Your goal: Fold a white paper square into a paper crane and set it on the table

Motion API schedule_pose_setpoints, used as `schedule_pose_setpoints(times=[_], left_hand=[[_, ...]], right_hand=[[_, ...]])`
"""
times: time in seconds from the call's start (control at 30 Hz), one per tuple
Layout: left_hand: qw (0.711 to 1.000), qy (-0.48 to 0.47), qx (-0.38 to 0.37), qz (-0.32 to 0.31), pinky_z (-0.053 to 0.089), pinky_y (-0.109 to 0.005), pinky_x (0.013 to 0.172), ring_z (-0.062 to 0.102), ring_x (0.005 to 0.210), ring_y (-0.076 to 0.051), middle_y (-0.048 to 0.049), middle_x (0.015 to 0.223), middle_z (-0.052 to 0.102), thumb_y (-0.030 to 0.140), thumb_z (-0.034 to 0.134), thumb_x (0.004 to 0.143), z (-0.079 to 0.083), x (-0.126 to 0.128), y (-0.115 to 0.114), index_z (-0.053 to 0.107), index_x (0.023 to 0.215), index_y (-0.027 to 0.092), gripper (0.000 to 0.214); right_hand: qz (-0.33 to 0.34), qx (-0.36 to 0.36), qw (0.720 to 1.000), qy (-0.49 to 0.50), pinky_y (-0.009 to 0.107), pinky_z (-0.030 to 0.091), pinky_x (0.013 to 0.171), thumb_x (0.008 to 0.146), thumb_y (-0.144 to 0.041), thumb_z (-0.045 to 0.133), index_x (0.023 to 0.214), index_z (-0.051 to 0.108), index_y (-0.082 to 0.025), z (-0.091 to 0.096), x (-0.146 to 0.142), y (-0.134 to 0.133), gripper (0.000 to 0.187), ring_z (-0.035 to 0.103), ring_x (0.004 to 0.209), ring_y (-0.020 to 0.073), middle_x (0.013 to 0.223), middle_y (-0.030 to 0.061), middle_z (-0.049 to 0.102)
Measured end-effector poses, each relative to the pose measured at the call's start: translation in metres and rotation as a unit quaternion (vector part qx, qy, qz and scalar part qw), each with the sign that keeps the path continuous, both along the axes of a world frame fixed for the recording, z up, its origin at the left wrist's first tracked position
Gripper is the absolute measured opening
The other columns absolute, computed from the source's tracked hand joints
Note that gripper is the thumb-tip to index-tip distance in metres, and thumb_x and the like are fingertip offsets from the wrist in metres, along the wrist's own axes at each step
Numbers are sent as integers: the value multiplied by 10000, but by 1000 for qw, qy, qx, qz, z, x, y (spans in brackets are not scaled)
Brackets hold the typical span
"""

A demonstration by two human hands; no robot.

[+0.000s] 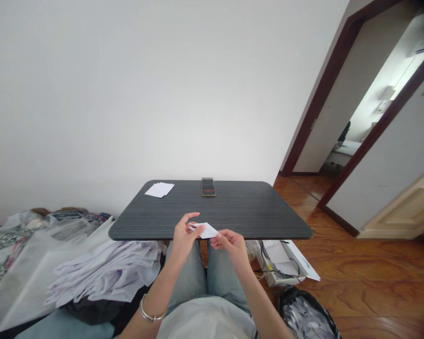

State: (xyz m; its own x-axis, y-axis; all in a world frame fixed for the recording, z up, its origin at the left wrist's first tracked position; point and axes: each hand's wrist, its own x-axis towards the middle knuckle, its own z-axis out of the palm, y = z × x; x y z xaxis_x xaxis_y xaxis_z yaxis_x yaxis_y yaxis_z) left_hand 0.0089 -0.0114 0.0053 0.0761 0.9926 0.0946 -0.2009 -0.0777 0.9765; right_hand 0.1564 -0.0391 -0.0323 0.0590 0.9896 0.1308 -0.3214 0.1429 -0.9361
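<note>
Your left hand point(183, 237) and right hand point(233, 244) hold a small, pointy piece of white paper point(209, 231) over the near edge of the dark grey, striped counter point(254, 209). Your left fingers pinch one end, with the pointing finger sticking out, and your right fingers pinch the other. Farther back lie flat white paper sheets point(159, 189) on the left and a dark, flat phone point(208, 187) by the plain white wall point(198, 94).

A plain white wall point(162, 94) rises behind a dark, round-cornered table point(254, 207). To the right, a brown-framed doorway point(321, 96) stands over glossy wood-toned flooring point(339, 273); the bright patch point(408, 73) beyond may be a window.
</note>
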Motion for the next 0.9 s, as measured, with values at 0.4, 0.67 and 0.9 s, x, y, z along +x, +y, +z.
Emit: schedule_pose_setpoints(times=[0.4,0.67,0.9], left_hand=[[999,34,29,4,466,-220,537,579,540,-118,36,633,612,290,722,622,-1,0,2,536,1031,163,467],[998,38,44,15,437,-205,560,577,566,-112,28,658,635,238,739,582,-1,5,1,496,1091,150,570],[998,51,41,-5,440,-208,548,589,564,-120,25,648,645,235,744,591,-1,6,-1,458,1182,152,663]], right_hand=[[-49,36,996,-70,254,507,513,729,-442,651,643,674,-165,0,-3,-2,291,615,505,142,581,45,687],[-51,26,997,-50,236,482,488,727,-469,643,623,628,-161,1,-5,-2,326,600,481,134,551,34,669],[-6,28,997,-69,206,419,430,728,-470,638,581,556,-174,3,-9,-3,341,507,405,96,468,-14,580]])
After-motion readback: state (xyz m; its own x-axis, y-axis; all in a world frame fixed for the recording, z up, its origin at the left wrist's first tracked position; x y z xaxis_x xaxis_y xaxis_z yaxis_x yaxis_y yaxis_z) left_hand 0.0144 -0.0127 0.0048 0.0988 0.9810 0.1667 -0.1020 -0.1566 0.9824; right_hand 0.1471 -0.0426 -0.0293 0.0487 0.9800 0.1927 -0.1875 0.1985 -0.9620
